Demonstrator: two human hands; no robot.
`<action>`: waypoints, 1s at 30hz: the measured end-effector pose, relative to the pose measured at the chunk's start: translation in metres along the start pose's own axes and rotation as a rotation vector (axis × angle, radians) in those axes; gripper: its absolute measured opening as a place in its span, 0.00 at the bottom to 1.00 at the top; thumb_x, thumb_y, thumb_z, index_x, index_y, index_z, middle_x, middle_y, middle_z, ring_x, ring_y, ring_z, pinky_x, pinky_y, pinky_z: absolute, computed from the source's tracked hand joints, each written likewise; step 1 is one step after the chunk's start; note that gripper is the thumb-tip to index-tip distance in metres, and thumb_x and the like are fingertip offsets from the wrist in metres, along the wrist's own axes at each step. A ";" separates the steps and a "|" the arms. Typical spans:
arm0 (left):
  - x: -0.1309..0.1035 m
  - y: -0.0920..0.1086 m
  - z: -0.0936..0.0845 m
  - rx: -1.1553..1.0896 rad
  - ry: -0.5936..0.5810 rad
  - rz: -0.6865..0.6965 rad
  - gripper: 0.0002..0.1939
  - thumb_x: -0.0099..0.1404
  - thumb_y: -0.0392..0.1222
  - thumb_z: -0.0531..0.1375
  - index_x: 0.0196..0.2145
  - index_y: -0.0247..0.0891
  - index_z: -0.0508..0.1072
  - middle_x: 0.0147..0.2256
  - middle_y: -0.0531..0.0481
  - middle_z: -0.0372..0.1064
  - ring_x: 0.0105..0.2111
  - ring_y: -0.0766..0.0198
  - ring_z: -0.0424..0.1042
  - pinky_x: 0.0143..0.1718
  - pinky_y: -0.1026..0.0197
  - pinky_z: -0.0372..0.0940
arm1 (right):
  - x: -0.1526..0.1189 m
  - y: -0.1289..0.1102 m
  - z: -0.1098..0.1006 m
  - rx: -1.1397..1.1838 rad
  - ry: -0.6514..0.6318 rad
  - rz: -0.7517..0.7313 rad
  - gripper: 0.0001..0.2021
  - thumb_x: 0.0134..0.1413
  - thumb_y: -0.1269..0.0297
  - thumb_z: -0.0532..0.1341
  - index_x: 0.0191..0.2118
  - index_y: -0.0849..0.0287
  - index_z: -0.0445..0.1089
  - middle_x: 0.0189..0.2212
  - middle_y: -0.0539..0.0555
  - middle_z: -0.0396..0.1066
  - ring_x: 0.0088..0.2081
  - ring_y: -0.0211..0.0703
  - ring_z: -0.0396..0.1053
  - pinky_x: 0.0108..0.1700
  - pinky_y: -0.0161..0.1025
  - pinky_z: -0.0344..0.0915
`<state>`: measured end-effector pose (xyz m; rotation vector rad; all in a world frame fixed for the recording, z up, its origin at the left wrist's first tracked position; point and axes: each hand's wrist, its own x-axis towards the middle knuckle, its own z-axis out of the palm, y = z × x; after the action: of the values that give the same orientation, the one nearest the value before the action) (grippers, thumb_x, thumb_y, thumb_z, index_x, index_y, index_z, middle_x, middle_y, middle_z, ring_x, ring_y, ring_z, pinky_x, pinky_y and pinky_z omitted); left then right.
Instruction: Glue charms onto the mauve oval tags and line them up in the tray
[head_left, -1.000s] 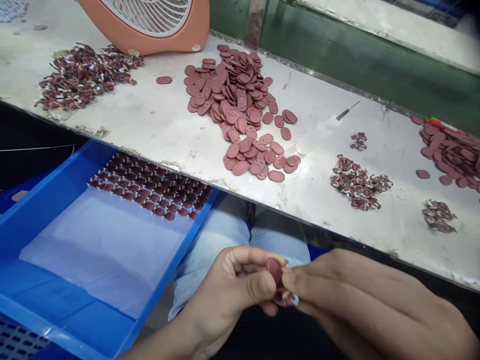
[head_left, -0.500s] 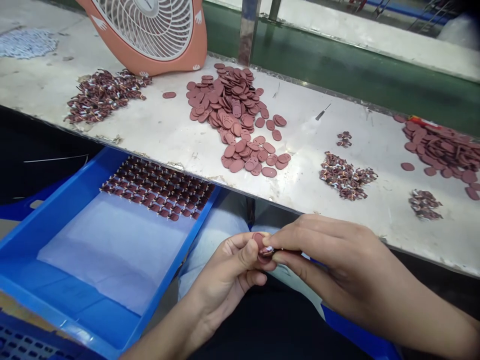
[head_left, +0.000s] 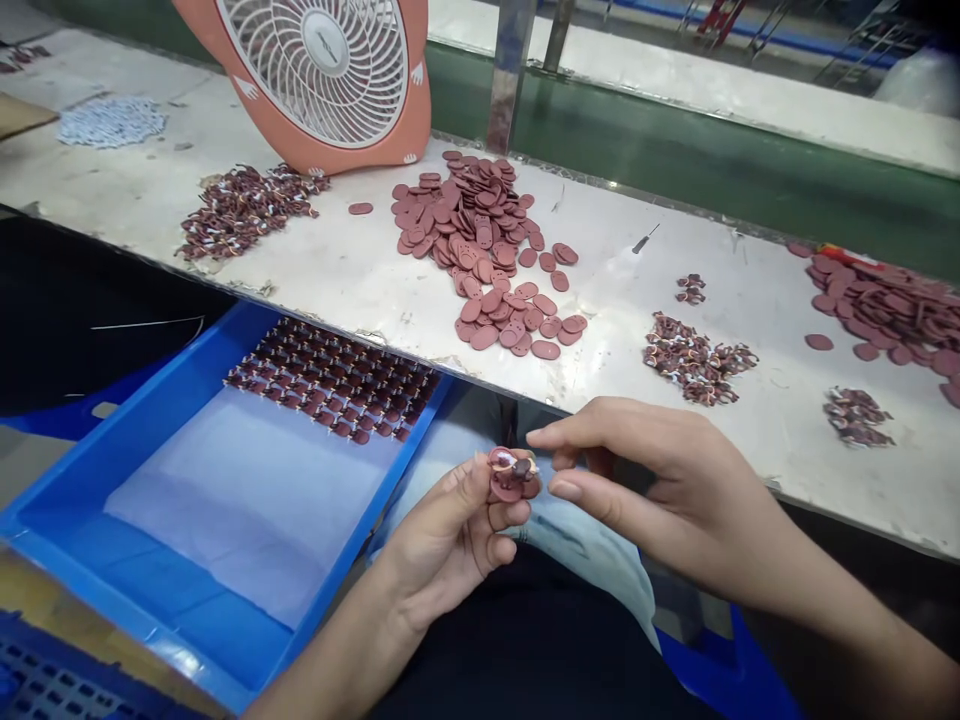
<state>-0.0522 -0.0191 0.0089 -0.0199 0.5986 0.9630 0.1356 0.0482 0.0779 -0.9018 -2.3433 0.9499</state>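
Note:
Between the thumb and fingers of my left hand [head_left: 457,520] is a small reddish-brown figure piece [head_left: 513,474] with an oval base, a dark part and white and yellowish details. My right hand [head_left: 645,490] is just to its right, thumb and forefinger apart, with nothing seen between them. Ahead on the bench lies a heap of flat brown oval discs [head_left: 480,230], some with small holes. A cluster of small brown-and-white figure parts [head_left: 694,358] lies beyond my right hand. To the left, a blue tray [head_left: 300,640] holds rows of assembled brown pieces [head_left: 337,380] on a white sheet.
An orange fan [head_left: 322,60] stands at the bench's back edge. Around it are a pile of brown parts [head_left: 247,210] and pale blue-white bits [head_left: 112,122]. A thin pointed tool [head_left: 643,240] lies mid-bench. More brown discs [head_left: 892,305] are heaped at right.
My right hand has let go of the small piece and drawn away, its fingers parting. My left hand still holds the piece, now turned with its dark part showing. The view has shifted slightly.

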 end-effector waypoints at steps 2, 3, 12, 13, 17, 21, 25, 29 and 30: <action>0.001 0.001 -0.002 -0.012 0.016 0.001 0.16 0.51 0.48 0.73 0.35 0.36 0.80 0.31 0.50 0.78 0.25 0.72 0.75 0.21 0.76 0.68 | 0.003 0.002 0.005 0.064 -0.012 0.012 0.08 0.63 0.64 0.63 0.47 0.52 0.73 0.33 0.46 0.73 0.33 0.32 0.70 0.36 0.29 0.65; 0.001 0.001 -0.002 -0.017 0.019 0.004 0.16 0.51 0.48 0.73 0.34 0.36 0.80 0.30 0.51 0.78 0.25 0.72 0.75 0.21 0.76 0.68 | 0.004 0.003 0.007 0.091 -0.014 0.012 0.08 0.63 0.65 0.64 0.47 0.52 0.73 0.32 0.46 0.73 0.32 0.31 0.70 0.35 0.29 0.65; 0.007 0.006 -0.009 0.005 0.000 0.029 0.15 0.53 0.49 0.72 0.30 0.35 0.79 0.27 0.52 0.76 0.24 0.72 0.74 0.21 0.74 0.71 | 0.014 0.009 0.018 0.175 -0.028 0.012 0.09 0.61 0.67 0.65 0.47 0.54 0.75 0.30 0.48 0.72 0.29 0.33 0.68 0.31 0.31 0.63; 0.007 0.007 -0.010 0.011 -0.006 0.033 0.14 0.54 0.49 0.72 0.30 0.35 0.79 0.27 0.52 0.76 0.24 0.72 0.74 0.21 0.73 0.71 | 0.015 0.010 0.019 0.179 -0.021 0.009 0.09 0.61 0.67 0.65 0.46 0.54 0.75 0.29 0.48 0.72 0.29 0.32 0.68 0.30 0.30 0.63; 0.009 0.011 -0.012 0.068 -0.001 0.023 0.20 0.53 0.55 0.71 0.33 0.34 0.79 0.28 0.50 0.75 0.25 0.70 0.74 0.20 0.72 0.71 | 0.018 0.010 0.024 0.154 0.016 -0.004 0.08 0.60 0.70 0.65 0.45 0.56 0.75 0.27 0.47 0.72 0.27 0.32 0.67 0.29 0.30 0.63; 0.009 0.010 -0.014 0.148 0.195 0.190 0.24 0.51 0.58 0.71 0.38 0.36 0.78 0.32 0.51 0.74 0.25 0.71 0.71 0.18 0.72 0.68 | 0.018 0.016 0.042 -0.079 0.236 -0.102 0.07 0.59 0.73 0.64 0.43 0.60 0.74 0.27 0.49 0.71 0.26 0.34 0.67 0.29 0.31 0.65; 0.006 0.004 -0.014 0.271 0.395 0.507 0.17 0.49 0.50 0.74 0.30 0.38 0.76 0.25 0.57 0.69 0.19 0.75 0.61 0.17 0.73 0.62 | 0.016 0.025 0.071 -0.333 0.423 -0.255 0.11 0.58 0.75 0.64 0.47 0.61 0.72 0.28 0.51 0.72 0.28 0.38 0.67 0.32 0.35 0.66; 0.005 0.002 -0.012 0.353 0.448 0.589 0.15 0.50 0.46 0.74 0.29 0.38 0.74 0.26 0.58 0.69 0.20 0.75 0.59 0.19 0.73 0.59 | 0.020 0.030 0.093 -0.384 0.427 -0.316 0.13 0.56 0.75 0.66 0.48 0.64 0.72 0.27 0.53 0.73 0.27 0.40 0.66 0.30 0.38 0.64; 0.005 0.003 -0.012 0.359 0.470 0.599 0.14 0.51 0.45 0.74 0.28 0.38 0.74 0.25 0.58 0.68 0.20 0.75 0.59 0.19 0.73 0.59 | 0.023 0.030 0.097 -0.386 0.420 -0.319 0.12 0.57 0.74 0.65 0.47 0.65 0.72 0.27 0.54 0.74 0.27 0.40 0.66 0.30 0.38 0.64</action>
<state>-0.0580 -0.0167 -0.0032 0.2736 1.2502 1.4288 0.0729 0.0387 -0.0045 -0.7416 -2.2326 0.1586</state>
